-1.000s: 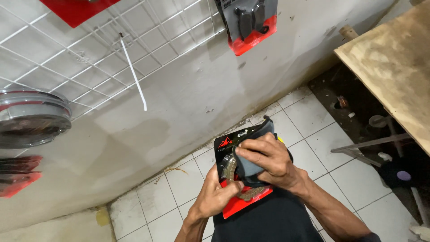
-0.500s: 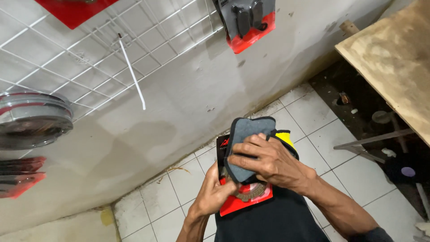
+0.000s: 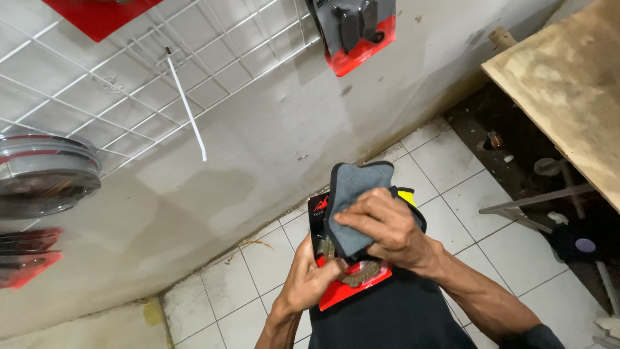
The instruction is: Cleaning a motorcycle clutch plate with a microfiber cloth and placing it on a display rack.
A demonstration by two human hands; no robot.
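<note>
Firmly press your right hand (image 3: pixel 387 229), closed on the grey cloth with black edging (image 3: pixel 352 203), flat across the red-and-black blister pack holding a toothed brown ring (image 3: pixel 345 274), while your left hand (image 3: pixel 309 278) grips its lower edge above the white tiled floor (image 3: pixel 452 174).
</note>
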